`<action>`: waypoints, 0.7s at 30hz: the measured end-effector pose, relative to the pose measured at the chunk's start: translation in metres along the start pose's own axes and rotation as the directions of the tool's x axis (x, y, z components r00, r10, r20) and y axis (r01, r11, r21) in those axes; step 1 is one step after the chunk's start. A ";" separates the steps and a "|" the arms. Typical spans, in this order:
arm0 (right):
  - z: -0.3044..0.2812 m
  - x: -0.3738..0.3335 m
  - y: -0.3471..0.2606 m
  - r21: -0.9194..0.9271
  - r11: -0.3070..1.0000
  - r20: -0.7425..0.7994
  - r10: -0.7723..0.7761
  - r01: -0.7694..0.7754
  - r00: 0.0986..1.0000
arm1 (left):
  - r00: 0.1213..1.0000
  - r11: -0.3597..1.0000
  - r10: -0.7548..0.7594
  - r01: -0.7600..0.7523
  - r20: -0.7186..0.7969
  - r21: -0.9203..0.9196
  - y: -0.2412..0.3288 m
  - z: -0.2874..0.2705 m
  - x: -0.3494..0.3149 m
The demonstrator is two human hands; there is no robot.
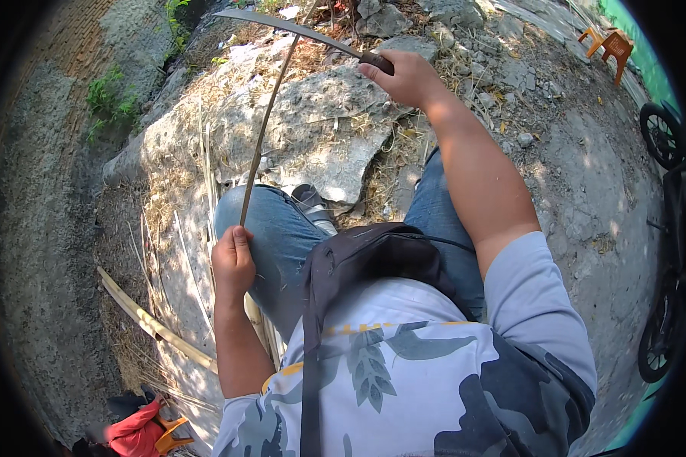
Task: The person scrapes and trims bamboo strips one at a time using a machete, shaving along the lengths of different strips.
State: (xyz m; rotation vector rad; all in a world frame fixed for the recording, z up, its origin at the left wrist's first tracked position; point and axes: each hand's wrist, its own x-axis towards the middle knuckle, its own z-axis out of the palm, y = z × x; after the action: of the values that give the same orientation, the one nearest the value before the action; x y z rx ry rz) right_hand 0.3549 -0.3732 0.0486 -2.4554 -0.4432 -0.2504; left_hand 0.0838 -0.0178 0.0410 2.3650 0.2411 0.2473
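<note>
In my right hand is the dark wooden handle of a long curved knife, closed in my fingers. Its blade reaches left across the top of the view. My left hand grips the lower end of a thin brown stick beside my left knee, thumb on top. The stick rises from that hand and crosses the blade near its middle; whether they touch I cannot tell.
A broken concrete slab lies before my feet, with rubble beyond. Split bamboo and thin strips lie at left by a rough wall. An orange chair and a motorbike stand at right; red cloth is at lower left.
</note>
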 end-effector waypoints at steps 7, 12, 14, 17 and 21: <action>-0.004 -0.012 -0.038 -0.070 0.992 0.103 -0.099 0.107 0.990 | 0.997 0.992 -0.076 0.077 0.011 -0.104 -0.003 -0.003 0.000; 0.017 -0.022 -0.054 -0.102 0.903 0.142 -0.402 0.418 0.904 | 0.994 0.984 -0.104 0.108 0.035 -0.139 -0.004 -0.003 0.003; 0.021 -0.024 -0.058 -0.141 0.768 0.157 -0.605 0.624 0.780 | 0.993 0.986 -0.104 0.109 0.047 -0.127 -0.003 -0.002 0.003; 0.015 -0.023 -0.058 -0.137 0.756 0.129 -0.626 0.639 0.769 | 0.997 0.996 -0.071 0.072 0.016 -0.056 -0.004 -0.004 0.001; 0.007 -0.014 -0.035 -0.098 0.871 0.031 -0.481 0.482 0.876 | 0.998 0.996 -0.052 0.054 0.032 -0.064 -0.005 -0.004 -0.001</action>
State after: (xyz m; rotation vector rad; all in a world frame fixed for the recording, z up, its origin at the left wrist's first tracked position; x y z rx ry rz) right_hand 0.3293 -0.3462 0.0586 -2.4060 -1.0738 -0.4825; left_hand 0.0812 -0.0118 0.0402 2.2925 0.2770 0.1904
